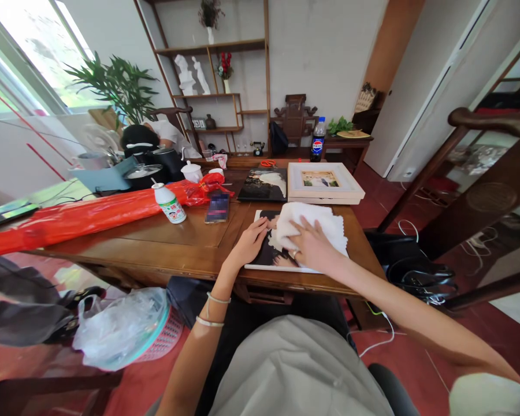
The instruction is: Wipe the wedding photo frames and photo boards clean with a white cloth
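A photo panel (266,253) with a dark and pale picture and a white edge lies flat at the front edge of the wooden table. My left hand (250,241) rests on its left side, fingers stretched out and holding nothing. A crumpled white cloth (331,228) covers much of the panel's right part. My right hand (311,244) holds this cloth against the panel, its fingers spread over the folds. Behind the panel are a second dark picture panel (260,186) and a pale box-like frame (351,188) with a small photo in it.
Left of the panel are a phone (217,208), a white bottle with a straw (170,205) and a long red plastic-wrapped bundle (91,208). A cola bottle (318,141) and orange scissors (267,163) stand farther back. A bag-lined basket (164,341) sits on the floor; a person (173,136) is beyond.
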